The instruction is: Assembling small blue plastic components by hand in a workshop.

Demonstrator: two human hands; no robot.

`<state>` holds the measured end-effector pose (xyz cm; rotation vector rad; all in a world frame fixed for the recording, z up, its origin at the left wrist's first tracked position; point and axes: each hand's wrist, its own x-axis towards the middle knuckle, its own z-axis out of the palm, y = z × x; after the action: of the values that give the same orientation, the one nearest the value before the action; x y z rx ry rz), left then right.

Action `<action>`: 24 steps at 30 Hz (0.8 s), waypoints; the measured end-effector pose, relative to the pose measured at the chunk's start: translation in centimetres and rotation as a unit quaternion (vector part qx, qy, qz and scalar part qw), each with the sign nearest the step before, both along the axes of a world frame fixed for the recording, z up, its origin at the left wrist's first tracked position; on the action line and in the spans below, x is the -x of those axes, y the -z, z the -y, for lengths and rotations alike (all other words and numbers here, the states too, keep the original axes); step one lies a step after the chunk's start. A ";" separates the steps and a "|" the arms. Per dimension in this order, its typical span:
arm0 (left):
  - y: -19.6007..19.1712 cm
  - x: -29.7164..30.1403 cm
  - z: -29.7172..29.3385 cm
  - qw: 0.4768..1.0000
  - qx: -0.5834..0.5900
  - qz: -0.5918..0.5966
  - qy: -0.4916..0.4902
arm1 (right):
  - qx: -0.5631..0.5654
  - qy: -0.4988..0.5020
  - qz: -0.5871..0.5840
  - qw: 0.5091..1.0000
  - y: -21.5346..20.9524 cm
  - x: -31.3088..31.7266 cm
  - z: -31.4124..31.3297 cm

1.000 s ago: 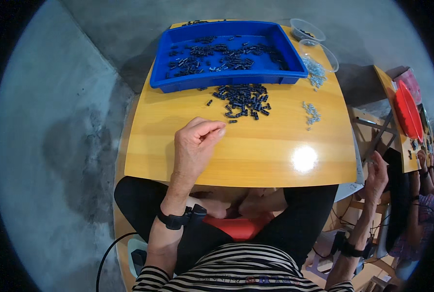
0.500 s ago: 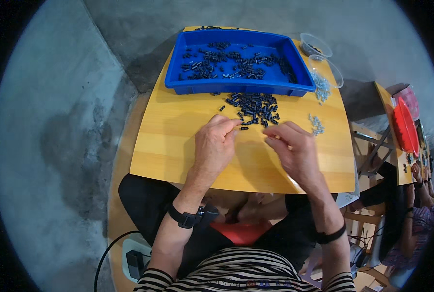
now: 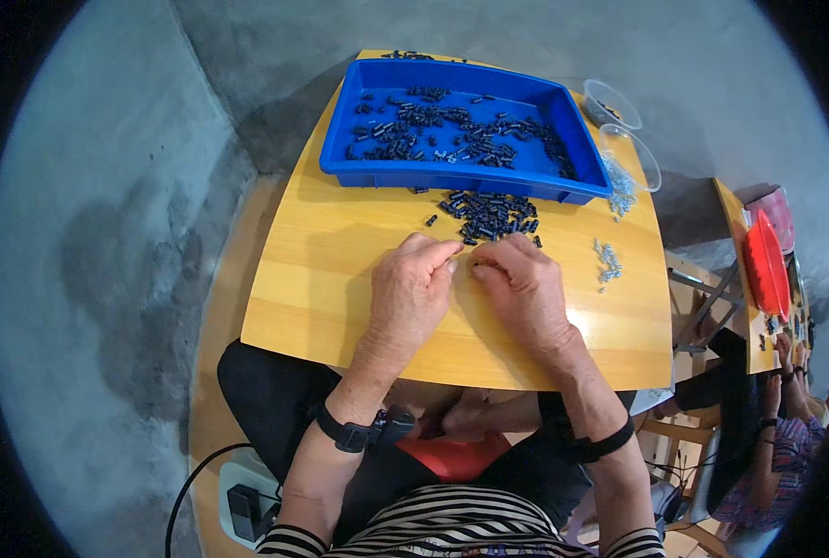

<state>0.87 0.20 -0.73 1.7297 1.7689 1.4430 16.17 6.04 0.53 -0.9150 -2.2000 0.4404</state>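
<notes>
Both my hands are just in front of a pile of small black cylindrical parts on the yellow table. My left hand has its thumb and forefinger pinched together. To its right, my right hand is also pinched, its fingertips a short gap from the left ones. Whatever either pinch holds is too small and too covered to make out. A single black part lies left of the pile. Behind the pile stands a blue tray with many more black parts scattered in it.
Small clear pieces lie on the table at the right. More clear pieces spill by a tipped clear tub, with another round tub behind it. Farther right, a co-worker's arms reach a table with a red basin.
My right hand has moved left, bringing its fingertips close to my left hand's. The left hand stays nearly in place, still pinched. The view has shifted slightly.
</notes>
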 end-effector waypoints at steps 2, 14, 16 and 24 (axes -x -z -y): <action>-0.1 0.0 0.1 0.999 0.005 -0.036 -0.007 | 0.022 -0.004 -0.038 0.999 -0.1 -0.4 -0.8; -0.1 -0.2 0.3 1.000 -0.002 -0.019 -0.008 | -0.053 0.036 0.073 0.995 -0.1 1.2 -4.2; -0.3 -0.2 0.3 1.000 0.000 -0.009 -0.002 | -0.012 0.012 -0.031 0.999 -0.2 0.6 -4.3; -1.3 -1.2 1.1 0.939 0.048 0.326 0.100 | 0.546 -0.054 -0.404 0.732 -1.8 -0.9 1.3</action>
<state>2.04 -0.88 0.53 1.1416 1.2441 1.5638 17.12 4.79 2.38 -0.8510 -1.0281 1.8987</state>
